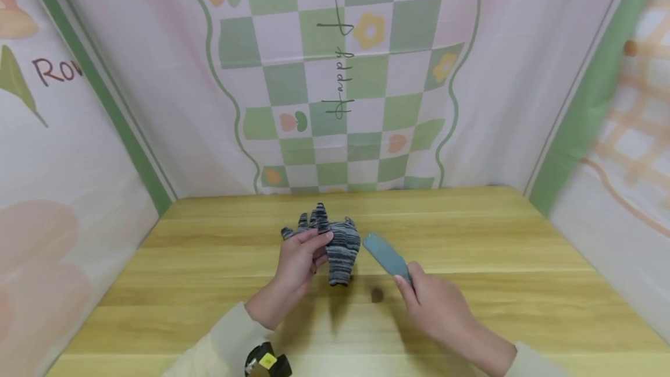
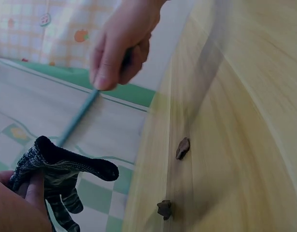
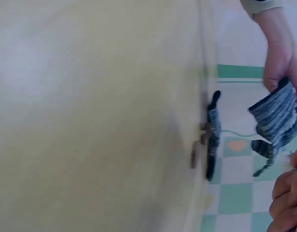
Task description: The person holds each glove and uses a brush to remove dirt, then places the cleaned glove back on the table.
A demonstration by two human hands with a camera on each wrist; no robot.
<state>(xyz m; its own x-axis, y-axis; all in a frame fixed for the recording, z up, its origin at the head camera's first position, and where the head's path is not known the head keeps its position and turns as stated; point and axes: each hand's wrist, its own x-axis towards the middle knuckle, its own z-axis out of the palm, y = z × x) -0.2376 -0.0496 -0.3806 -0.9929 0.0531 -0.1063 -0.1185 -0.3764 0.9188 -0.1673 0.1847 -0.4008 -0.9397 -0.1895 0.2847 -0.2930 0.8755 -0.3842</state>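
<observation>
My left hand [image 1: 299, 258] grips a black-and-grey striped knitted glove [image 1: 343, 252] above the table, its cuff hanging toward me. The left wrist view shows the glove's dark cuff opening [image 2: 61, 157] gaping. In my right hand [image 1: 442, 310] is a flat blue-grey tool [image 1: 386, 253] with a rounded end, held by its near end. That end points at the glove's right side, a small gap apart in the head view. My right fingers cover the tool's grip. A second striped glove [image 3: 213, 140] lies on the table in the right wrist view.
Two small brown lumps, one nearer [image 2: 183, 148] and one farther [image 2: 164, 209], lie on the wooden table [image 1: 471, 249]. Printed cloth [image 1: 335, 74] hangs behind the table and along both sides. A black-and-yellow device [image 1: 267, 359] sits by my left sleeve.
</observation>
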